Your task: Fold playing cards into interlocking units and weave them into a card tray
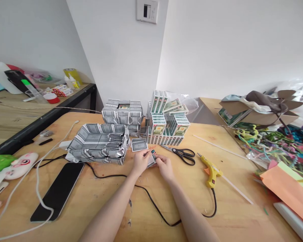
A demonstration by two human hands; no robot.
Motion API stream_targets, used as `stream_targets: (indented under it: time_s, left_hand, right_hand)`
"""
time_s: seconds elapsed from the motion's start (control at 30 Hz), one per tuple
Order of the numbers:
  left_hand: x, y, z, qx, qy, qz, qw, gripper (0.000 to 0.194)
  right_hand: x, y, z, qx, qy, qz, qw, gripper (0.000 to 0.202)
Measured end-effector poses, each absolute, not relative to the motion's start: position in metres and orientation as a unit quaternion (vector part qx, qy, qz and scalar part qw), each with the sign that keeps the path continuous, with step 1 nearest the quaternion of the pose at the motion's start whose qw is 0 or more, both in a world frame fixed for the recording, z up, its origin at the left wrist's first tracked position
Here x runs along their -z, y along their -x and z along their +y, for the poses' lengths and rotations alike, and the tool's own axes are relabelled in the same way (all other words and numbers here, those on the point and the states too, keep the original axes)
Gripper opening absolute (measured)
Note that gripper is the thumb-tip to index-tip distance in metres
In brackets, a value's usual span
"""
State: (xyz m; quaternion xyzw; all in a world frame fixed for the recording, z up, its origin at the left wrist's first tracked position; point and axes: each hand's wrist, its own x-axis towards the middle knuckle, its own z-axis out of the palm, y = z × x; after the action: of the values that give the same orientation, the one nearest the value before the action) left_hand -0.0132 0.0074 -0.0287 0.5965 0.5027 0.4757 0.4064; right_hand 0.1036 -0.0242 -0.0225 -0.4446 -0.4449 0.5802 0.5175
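Observation:
My left hand (140, 162) and my right hand (166, 167) are close together over the table, fingers closed on a small pack of playing cards (152, 161). It shows white with a green end, and my fingers hide part of it. Just beyond lie loose playing cards (139, 145), backs up. To the left stands an open tray folded from playing cards (84, 139), with a bunch of folded cards inside. Another folded-card box (122, 112) is behind it. Stacked green-and-white card boxes (158, 126) rise beyond my hands. Black-handled scissors (183, 155) lie to the right.
A yellow glue gun (212, 173) with a clear glue stick lies right, its black cable crossing the table. A phone (58, 191) and white cable are at left. Coloured paper (290, 191) and a pile of pipe cleaners (270, 144) fill the right edge.

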Motion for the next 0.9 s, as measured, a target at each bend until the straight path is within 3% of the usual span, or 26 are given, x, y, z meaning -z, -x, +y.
stream_targets:
  time_s: [0.17,0.27,0.53,0.9]
  left_hand:
    - [0.028,0.012,0.010,-0.483,-0.549,0.490,0.475,0.026]
    - [0.027,0.013,0.009,-0.510,-0.564,0.483,0.434,0.025]
    - [0.026,0.017,0.004,-0.503,-0.703,0.439,0.246,0.014]
    - [0.028,0.012,-0.003,-0.458,-0.731,0.477,0.167,0.017]
  right_hand:
    - [0.022,-0.099,-0.024,-0.576,0.431,-0.450,0.529,0.025]
    - [0.026,-0.101,-0.022,-0.531,0.469,-0.450,0.543,0.028]
    - [0.031,-0.116,-0.022,-0.196,0.601,-0.552,0.544,0.020]
    - [0.039,-0.118,-0.018,-0.203,0.621,-0.557,0.513,0.024]
